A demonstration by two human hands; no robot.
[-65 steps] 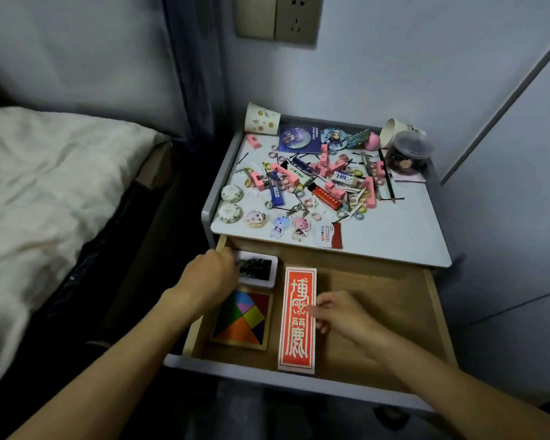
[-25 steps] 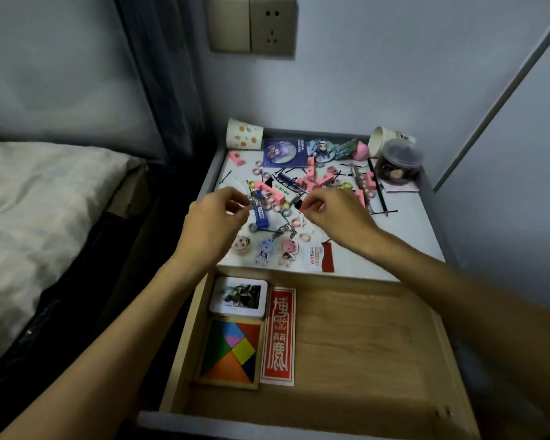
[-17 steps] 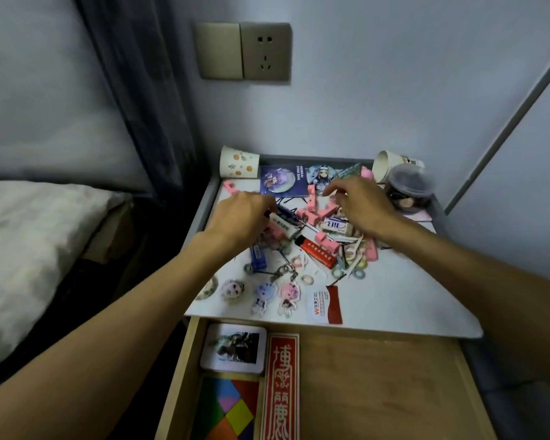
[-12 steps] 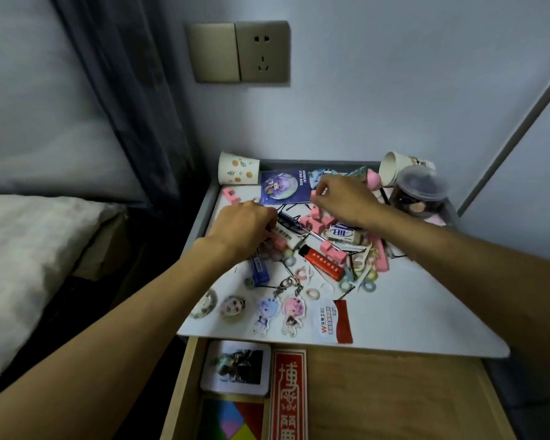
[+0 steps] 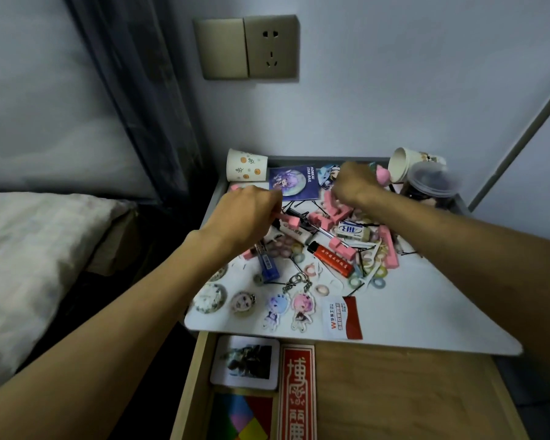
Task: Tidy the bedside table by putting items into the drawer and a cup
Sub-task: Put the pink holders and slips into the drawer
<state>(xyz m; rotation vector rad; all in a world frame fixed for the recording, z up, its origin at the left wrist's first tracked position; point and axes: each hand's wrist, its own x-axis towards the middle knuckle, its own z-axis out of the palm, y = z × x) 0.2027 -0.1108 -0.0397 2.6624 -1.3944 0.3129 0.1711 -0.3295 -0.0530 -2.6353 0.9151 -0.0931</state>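
The left hand [image 5: 245, 214] is over the heap at the back of the white tabletop [image 5: 426, 306], fingers curled, pinching a chunky pink block [image 5: 288, 220] by one end. The right hand [image 5: 353, 182] sits knuckles-up farther back, its fingers tucked under and blurred; I cannot tell whether it holds anything. A paper cup [image 5: 246, 169] printed with oranges lies on its side in the back left corner. A glossy red lighter [image 5: 332, 259] lies in the heap. Below, the wooden drawer [image 5: 394, 392] stands open, with a white square box [image 5: 245, 362], a long red packet [image 5: 295, 392] and a coloured puzzle [image 5: 245, 417] along its left side.
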